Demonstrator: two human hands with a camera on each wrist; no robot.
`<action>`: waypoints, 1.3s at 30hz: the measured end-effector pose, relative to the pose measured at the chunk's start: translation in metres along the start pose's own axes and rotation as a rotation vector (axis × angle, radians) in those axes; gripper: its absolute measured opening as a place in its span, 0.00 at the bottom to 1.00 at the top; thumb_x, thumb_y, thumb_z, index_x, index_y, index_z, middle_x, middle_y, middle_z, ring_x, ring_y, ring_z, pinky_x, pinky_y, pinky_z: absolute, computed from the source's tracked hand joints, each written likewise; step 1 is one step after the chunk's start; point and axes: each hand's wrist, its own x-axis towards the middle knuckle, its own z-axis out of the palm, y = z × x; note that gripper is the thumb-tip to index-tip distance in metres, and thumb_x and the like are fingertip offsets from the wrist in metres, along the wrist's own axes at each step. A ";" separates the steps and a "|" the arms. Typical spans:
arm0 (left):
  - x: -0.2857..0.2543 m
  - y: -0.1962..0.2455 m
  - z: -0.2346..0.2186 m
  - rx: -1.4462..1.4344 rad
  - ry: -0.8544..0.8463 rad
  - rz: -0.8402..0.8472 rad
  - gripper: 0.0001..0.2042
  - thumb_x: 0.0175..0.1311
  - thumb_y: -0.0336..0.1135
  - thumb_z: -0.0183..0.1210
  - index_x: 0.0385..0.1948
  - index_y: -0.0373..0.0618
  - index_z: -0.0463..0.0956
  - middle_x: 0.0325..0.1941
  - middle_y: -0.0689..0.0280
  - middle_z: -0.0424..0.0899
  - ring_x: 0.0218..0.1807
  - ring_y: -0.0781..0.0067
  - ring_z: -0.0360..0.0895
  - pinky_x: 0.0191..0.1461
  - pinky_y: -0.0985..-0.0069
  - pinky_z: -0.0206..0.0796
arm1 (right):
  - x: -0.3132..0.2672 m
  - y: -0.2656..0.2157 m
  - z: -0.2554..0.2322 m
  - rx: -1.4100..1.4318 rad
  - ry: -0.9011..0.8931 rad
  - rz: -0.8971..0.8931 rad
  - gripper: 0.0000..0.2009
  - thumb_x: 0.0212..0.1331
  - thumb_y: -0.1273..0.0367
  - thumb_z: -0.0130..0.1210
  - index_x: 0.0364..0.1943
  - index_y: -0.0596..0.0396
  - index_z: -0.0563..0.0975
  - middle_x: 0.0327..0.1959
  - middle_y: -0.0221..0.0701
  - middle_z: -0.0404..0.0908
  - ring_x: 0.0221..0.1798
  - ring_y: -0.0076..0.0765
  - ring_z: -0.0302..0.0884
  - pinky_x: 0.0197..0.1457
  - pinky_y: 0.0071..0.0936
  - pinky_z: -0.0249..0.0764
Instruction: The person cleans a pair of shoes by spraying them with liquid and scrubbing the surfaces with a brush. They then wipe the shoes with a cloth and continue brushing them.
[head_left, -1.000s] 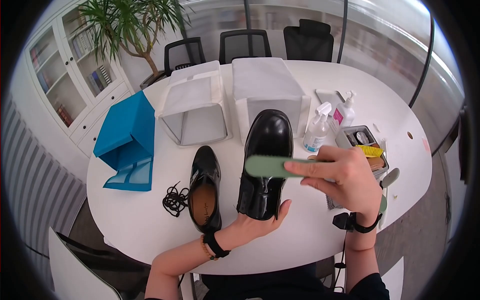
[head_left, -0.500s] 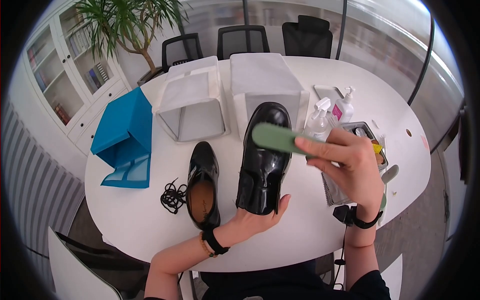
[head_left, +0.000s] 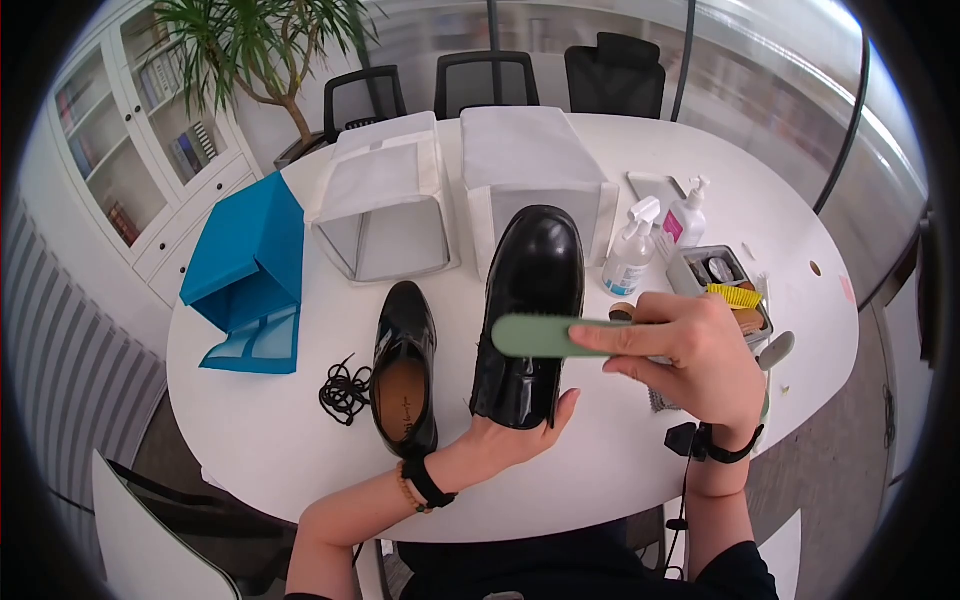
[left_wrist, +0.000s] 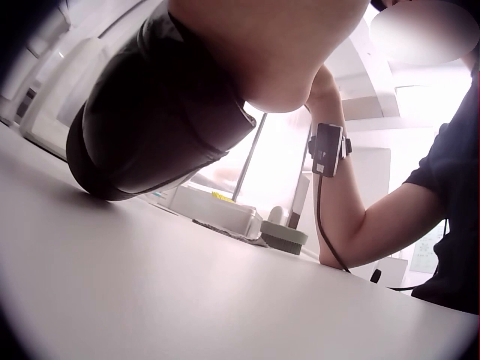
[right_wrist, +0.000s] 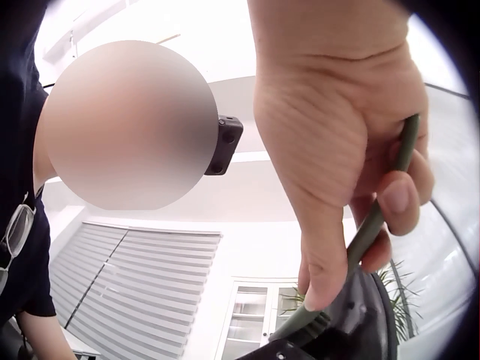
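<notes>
A glossy black dress shoe (head_left: 535, 265) is held up by my left hand (head_left: 505, 450) at its heel end. The thumb shows outside the heel, while the fingers are hidden by the shoe. In the left wrist view, the shoe (left_wrist: 150, 112) tilts toe-down close over the tabletop. My right hand (head_left: 690, 355) pinches the handle of a green brush (head_left: 540, 336), which crosses the middle of the shoe. Short bristles under the brush (right_wrist: 300, 324) face the leather in the right wrist view. The other black shoe (head_left: 405, 365) stands on the table to the left.
Black laces (head_left: 345, 392) lie beside the standing shoe. Behind are a blue box (head_left: 250, 250) and two pale fabric boxes, the right one (head_left: 540, 150) close behind the raised shoe. A spray bottle (head_left: 628, 260), a pump bottle (head_left: 686, 215) and a grey tray of tools (head_left: 690, 268) stand right.
The green brush went up and right toward the toe, then came back down and left to the middle of the shoe. The left hand keeps the shoe in nearly the same place.
</notes>
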 end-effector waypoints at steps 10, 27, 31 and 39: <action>0.001 0.002 -0.003 0.016 -0.023 0.030 0.16 0.65 0.38 0.64 0.46 0.34 0.80 0.47 0.51 0.81 0.48 0.47 0.78 0.55 0.56 0.72 | -0.002 0.000 -0.004 -0.011 0.037 0.027 0.26 0.46 0.71 0.71 0.54 0.34 0.86 0.20 0.31 0.72 0.20 0.38 0.70 0.25 0.35 0.62; -0.002 0.000 0.000 0.051 -0.054 0.029 0.15 0.64 0.38 0.64 0.45 0.34 0.80 0.43 0.53 0.80 0.44 0.49 0.78 0.51 0.56 0.71 | 0.002 -0.003 0.000 -0.055 0.274 0.113 0.27 0.45 0.71 0.72 0.55 0.35 0.86 0.21 0.30 0.72 0.21 0.37 0.69 0.25 0.34 0.62; 0.003 0.000 0.000 0.046 0.047 0.055 0.16 0.64 0.38 0.64 0.46 0.34 0.79 0.44 0.52 0.79 0.47 0.47 0.77 0.52 0.54 0.71 | 0.000 0.001 -0.001 -0.042 0.219 0.079 0.26 0.46 0.71 0.72 0.55 0.35 0.86 0.21 0.29 0.72 0.20 0.37 0.70 0.25 0.35 0.63; -0.001 -0.002 0.002 0.008 0.017 0.054 0.16 0.64 0.38 0.64 0.47 0.35 0.79 0.45 0.52 0.79 0.47 0.46 0.76 0.52 0.53 0.71 | 0.004 0.002 0.004 0.012 0.270 0.059 0.24 0.49 0.68 0.70 0.54 0.35 0.86 0.21 0.29 0.73 0.20 0.37 0.70 0.26 0.34 0.65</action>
